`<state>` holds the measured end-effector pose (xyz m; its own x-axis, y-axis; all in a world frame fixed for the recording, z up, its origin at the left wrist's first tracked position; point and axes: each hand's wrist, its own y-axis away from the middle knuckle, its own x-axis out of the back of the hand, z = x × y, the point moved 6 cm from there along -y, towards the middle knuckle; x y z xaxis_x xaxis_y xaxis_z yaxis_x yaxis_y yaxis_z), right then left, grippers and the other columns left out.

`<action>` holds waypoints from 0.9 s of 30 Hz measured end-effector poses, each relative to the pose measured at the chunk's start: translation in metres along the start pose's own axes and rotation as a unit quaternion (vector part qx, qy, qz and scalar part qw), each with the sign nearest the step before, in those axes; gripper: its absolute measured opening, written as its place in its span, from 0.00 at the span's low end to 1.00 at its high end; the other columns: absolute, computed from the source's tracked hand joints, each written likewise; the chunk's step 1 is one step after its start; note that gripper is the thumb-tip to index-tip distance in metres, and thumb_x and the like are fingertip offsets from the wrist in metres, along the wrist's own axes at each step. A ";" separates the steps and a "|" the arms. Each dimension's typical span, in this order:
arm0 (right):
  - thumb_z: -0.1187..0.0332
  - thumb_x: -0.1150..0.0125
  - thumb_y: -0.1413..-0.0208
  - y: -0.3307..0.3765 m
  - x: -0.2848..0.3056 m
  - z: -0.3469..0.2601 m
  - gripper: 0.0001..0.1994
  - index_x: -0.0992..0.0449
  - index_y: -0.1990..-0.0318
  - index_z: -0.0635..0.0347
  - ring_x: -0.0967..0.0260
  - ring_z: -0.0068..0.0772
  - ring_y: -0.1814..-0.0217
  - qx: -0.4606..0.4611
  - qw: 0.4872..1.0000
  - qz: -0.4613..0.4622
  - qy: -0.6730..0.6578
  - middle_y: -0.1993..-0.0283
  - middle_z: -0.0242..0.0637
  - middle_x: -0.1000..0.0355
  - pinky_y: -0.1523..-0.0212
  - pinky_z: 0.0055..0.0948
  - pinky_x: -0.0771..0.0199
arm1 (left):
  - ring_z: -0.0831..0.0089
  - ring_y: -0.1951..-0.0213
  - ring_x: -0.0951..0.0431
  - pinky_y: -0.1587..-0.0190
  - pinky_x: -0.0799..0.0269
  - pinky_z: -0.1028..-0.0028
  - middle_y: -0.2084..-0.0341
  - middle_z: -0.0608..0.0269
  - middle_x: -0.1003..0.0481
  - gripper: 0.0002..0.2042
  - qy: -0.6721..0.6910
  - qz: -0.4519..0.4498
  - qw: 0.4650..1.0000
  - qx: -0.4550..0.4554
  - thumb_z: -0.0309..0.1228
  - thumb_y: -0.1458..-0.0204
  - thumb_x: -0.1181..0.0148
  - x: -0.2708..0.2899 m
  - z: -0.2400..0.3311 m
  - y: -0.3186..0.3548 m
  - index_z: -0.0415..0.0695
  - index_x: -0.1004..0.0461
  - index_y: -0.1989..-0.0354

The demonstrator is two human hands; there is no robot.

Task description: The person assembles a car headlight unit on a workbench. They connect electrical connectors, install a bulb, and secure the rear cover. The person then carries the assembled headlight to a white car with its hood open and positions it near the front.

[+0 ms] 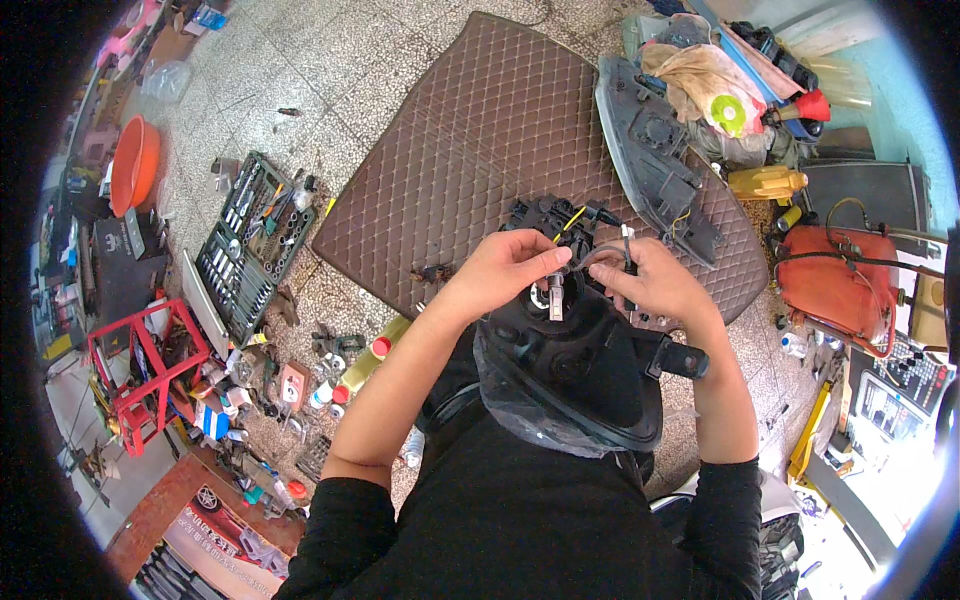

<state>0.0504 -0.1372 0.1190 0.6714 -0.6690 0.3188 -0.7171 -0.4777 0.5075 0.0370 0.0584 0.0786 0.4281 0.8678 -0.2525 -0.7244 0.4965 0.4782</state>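
Observation:
On my lap rests a black car headlight housing (pixel 575 375), its lens side partly wrapped in clear film. From a round opening in its back sticks a small light-coloured connector or bulb part (pixel 556 300). Over that opening my left hand (pixel 510 268) is closed in a pinch, and what its fingertips hold is too small to make out. My right hand (pixel 650 275) has its fingers closed on a thin grey cable (pixel 600 255) beside the opening. Just beyond both hands lies a black bracket assembly (pixel 550 220) with a yellow strip on it.
A brown quilted mat (pixel 450 150) covers the floor ahead, with another headlight (pixel 655 150) on its right side. To the left are a socket tool case (pixel 255 240), a red metal frame (pixel 145 370) and an orange basin (pixel 135 165). A red tank (pixel 835 285) stands right.

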 end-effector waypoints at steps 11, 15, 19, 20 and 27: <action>0.67 0.33 0.42 -0.009 0.004 0.005 0.15 0.18 0.50 0.63 0.22 0.29 0.54 0.078 0.996 0.020 -0.026 0.61 0.40 0.19 0.51 0.32 0.24 | 0.76 0.68 0.22 0.63 0.25 0.71 0.69 0.64 0.19 0.16 -0.078 0.028 0.996 -0.044 0.38 0.43 0.28 0.003 0.001 -0.002 0.37 0.19 0.56; 0.65 0.30 0.43 -0.014 -0.003 0.018 0.18 0.18 0.47 0.61 0.22 0.29 0.55 0.070 0.997 0.027 -0.020 0.59 0.38 0.18 0.52 0.32 0.25 | 0.68 0.68 0.20 0.62 0.23 0.67 0.67 0.58 0.20 0.18 -0.248 0.045 0.955 -0.156 0.34 0.51 0.24 0.001 0.011 0.000 0.40 0.20 0.54; 0.65 0.29 0.44 -0.015 -0.007 0.022 0.18 0.18 0.47 0.60 0.22 0.30 0.56 0.085 0.996 0.030 -0.021 0.59 0.39 0.17 0.52 0.32 0.25 | 0.58 0.63 0.19 0.58 0.23 0.63 0.63 0.54 0.21 0.20 -0.301 0.016 0.939 -0.166 0.33 0.54 0.22 -0.003 0.009 -0.001 0.41 0.20 0.53; 0.65 0.29 0.44 -0.014 -0.008 0.022 0.17 0.17 0.48 0.60 0.22 0.30 0.56 0.084 0.996 0.029 -0.016 0.60 0.39 0.17 0.52 0.32 0.25 | 0.56 0.61 0.18 0.57 0.23 0.62 0.62 0.53 0.21 0.21 -0.314 0.008 0.936 -0.162 0.33 0.55 0.22 -0.004 0.007 -0.002 0.42 0.20 0.53; 0.67 0.29 0.44 -0.014 -0.010 0.022 0.12 0.16 0.53 0.60 0.20 0.31 0.58 0.080 0.996 0.039 -0.008 0.62 0.40 0.17 0.51 0.32 0.23 | 0.49 0.54 0.21 0.50 0.24 0.58 0.58 0.49 0.21 0.19 -0.339 -0.006 0.913 -0.226 0.32 0.50 0.26 -0.006 0.006 -0.002 0.40 0.21 0.51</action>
<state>0.0499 -0.1367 0.0907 0.6104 -0.7163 0.3382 -0.7884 -0.5083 0.3464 0.0386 0.0520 0.0844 0.5616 0.7263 0.3964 -0.8016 0.5963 0.0433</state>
